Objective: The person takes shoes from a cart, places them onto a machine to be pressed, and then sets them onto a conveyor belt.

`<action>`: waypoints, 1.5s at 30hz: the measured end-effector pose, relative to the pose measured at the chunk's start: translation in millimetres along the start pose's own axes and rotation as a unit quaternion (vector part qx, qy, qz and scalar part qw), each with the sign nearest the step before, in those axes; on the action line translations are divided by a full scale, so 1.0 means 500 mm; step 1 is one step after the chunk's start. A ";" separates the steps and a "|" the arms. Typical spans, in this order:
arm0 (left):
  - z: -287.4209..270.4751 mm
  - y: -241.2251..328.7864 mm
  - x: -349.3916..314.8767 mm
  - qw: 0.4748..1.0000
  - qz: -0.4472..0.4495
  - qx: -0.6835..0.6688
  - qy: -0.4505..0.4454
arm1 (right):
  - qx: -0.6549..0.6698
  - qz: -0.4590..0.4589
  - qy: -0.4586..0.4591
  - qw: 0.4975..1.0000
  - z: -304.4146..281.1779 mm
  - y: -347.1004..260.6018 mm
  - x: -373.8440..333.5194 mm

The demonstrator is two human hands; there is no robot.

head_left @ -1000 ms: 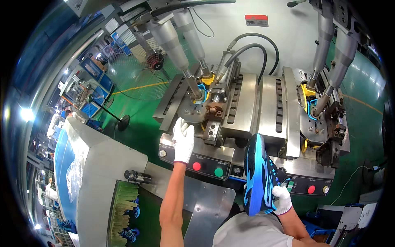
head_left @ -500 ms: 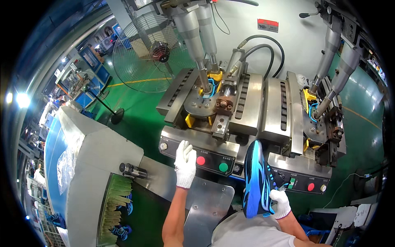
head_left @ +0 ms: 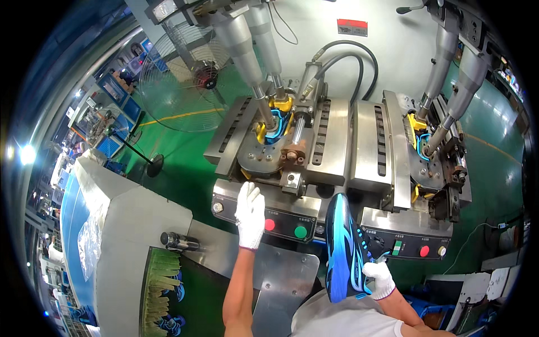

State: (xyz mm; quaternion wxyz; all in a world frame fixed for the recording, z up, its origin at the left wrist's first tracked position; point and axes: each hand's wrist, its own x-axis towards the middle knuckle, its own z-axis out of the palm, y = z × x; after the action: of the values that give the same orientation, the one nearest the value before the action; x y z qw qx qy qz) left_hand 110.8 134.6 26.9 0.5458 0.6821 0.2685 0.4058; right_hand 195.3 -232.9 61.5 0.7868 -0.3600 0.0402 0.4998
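My right hand (head_left: 380, 279) wears a white glove and is closed on the heel end of a blue and black sports shoe (head_left: 339, 253). The shoe stands toe up, its blue sole side facing left. My left hand (head_left: 250, 216), gloved too, holds nothing; its fingers point up, stretched out in front of the control panel beside a red button (head_left: 269, 224). Whether it touches the panel I cannot tell. Behind it, the left press station (head_left: 264, 153) has a blue-trimmed shoe (head_left: 275, 124) under metal posts. The right station (head_left: 425, 168) also holds a blue-trimmed shoe (head_left: 423, 145).
A green button (head_left: 301, 232) sits on the left panel. To the left are a pale machine housing (head_left: 129, 208) with a brush-like strip curtain (head_left: 157, 292), a black cylinder (head_left: 179, 241) and a metal plate (head_left: 289, 275). A large fan (head_left: 191, 78) stands behind.
At the left station the clamp plate has slid nearer, baring more of the shoe and a longer shiny rod. The view has shifted slightly. My right hand keeps its hold on the shoe.
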 end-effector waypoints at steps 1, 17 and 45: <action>-0.002 -0.009 0.012 1.000 0.005 0.013 -0.002 | 0.016 -0.016 0.014 1.000 0.049 -0.012 -0.008; 0.153 -0.133 0.379 0.939 0.049 0.330 -0.079 | 0.032 -0.013 -0.022 0.999 -0.014 -0.044 0.039; -0.147 0.051 0.048 0.967 -0.050 0.228 0.101 | -0.118 -0.116 -0.018 0.986 0.331 -0.090 0.551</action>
State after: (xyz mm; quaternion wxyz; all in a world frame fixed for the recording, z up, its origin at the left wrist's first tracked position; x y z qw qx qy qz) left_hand 59.2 186.2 63.4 0.3657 0.7295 0.4415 0.3731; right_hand 320.1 65.3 90.5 0.7919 -0.4434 -0.0750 0.4131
